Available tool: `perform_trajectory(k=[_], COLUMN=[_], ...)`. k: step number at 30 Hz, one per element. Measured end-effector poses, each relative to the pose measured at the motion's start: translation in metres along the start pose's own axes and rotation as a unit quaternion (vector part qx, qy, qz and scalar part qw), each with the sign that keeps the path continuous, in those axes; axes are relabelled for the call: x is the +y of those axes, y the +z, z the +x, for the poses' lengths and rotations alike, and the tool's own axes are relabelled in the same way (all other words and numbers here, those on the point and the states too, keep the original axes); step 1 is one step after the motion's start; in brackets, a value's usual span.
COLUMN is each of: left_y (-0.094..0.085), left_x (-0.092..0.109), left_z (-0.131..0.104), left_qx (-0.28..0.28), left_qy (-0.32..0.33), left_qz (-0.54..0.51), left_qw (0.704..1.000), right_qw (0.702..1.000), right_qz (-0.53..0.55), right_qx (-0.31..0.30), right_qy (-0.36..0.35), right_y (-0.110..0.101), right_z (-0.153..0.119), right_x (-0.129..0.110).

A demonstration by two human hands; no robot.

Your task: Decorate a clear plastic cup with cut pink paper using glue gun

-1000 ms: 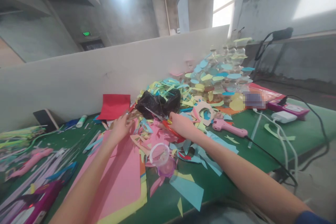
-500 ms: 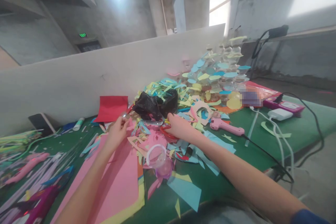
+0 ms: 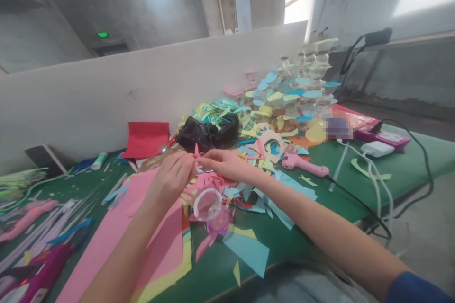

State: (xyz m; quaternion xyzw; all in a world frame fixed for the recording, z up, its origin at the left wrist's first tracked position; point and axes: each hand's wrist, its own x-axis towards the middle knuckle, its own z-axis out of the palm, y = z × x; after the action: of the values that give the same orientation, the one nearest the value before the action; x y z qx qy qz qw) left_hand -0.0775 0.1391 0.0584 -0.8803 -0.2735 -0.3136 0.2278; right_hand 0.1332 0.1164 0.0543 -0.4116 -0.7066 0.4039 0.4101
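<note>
My left hand (image 3: 177,170) and my right hand (image 3: 227,164) meet over the heap of paper scraps, their fingertips pinched together. A small pointed pink paper piece (image 3: 197,148) sticks up where the fingers meet; most of it is hidden by them. A thin greyish edge shows just below my right fingers, too blurred to name. Below the hands lie a clear round plastic cup (image 3: 207,204) and a purple translucent cup (image 3: 219,221) among pink scraps. Under my left forearm is a stack of pink paper sheets (image 3: 159,232).
A black plastic bag (image 3: 194,132) lies behind the hands, beside a red sheet (image 3: 147,139). A pink glue gun (image 3: 305,166) trails its cord to the right. Stacked clear cups with coloured paper discs (image 3: 302,92) stand at the back right. Another pink glue gun (image 3: 30,218) lies left.
My hands have come together from apart, the left moving right and the right moving left. A pink point now shows between the fingers. The view has shifted slightly.
</note>
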Motion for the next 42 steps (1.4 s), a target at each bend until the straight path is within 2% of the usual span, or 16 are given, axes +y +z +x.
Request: perform_trajectory(k=[2, 5, 13, 17, 22, 26, 30, 33, 36, 39, 42], left_y=[0.0, -0.001, 0.0, 0.006, 0.016, 0.016, 0.012, 0.014, 0.017, 0.019, 0.019], left_x=[0.004, 0.006, 0.015, 0.021, 0.027, 0.033, 0.038, 0.034, 0.024, 0.014, 0.008], left_z=[-0.001, -0.002, 0.003, 0.001, -0.004, -0.002, 0.004, 0.006, 0.004, 0.001, -0.001], left_qx=[-0.015, -0.014, 0.013, 0.039, 0.023, -0.001, -0.002, 0.018, 0.049, 0.075, 0.107], left_qy=[0.023, 0.024, 0.002, -0.035, -0.114, -0.24, -0.341, -0.368, -0.392, -0.429, -0.455], left_qz=[0.007, 0.019, -0.001, -0.034, -0.121, -0.237, -0.37, -0.443, -0.46, -0.472, -0.509], left_qw=[1.0, 0.999, 1.0, 0.998, 0.986, 0.941, 0.864, 0.817, 0.795, 0.766, 0.723], right_qw=[0.998, 0.994, 0.998, 0.998, 0.997, 0.994, 0.991, 0.992, 0.992, 0.994, 0.998], right_qz=[0.058, 0.105, 0.036, 0.023, 0.04, 0.089, 0.111, 0.085, 0.076, 0.073, 0.045], right_qx=[-0.005, -0.004, 0.049, 0.059, 0.059, 0.041, 0.031, 0.039, 0.03, 0.011, 0.015], right_qy=[-0.005, -0.022, -0.025, -0.028, -0.039, -0.045, -0.062, -0.084, -0.094, -0.075, -0.048], right_y=[0.003, 0.006, 0.005, 0.005, 0.007, 0.007, 0.006, 0.004, 0.003, 0.002, 0.001], right_z=[0.0, 0.0, 0.001, 0.002, 0.002, 0.002, 0.003, 0.004, 0.005, 0.005, 0.005], right_x=[0.0, 0.001, 0.008, 0.011, 0.01, 0.008, 0.01, 0.013, 0.015, 0.015, 0.017])
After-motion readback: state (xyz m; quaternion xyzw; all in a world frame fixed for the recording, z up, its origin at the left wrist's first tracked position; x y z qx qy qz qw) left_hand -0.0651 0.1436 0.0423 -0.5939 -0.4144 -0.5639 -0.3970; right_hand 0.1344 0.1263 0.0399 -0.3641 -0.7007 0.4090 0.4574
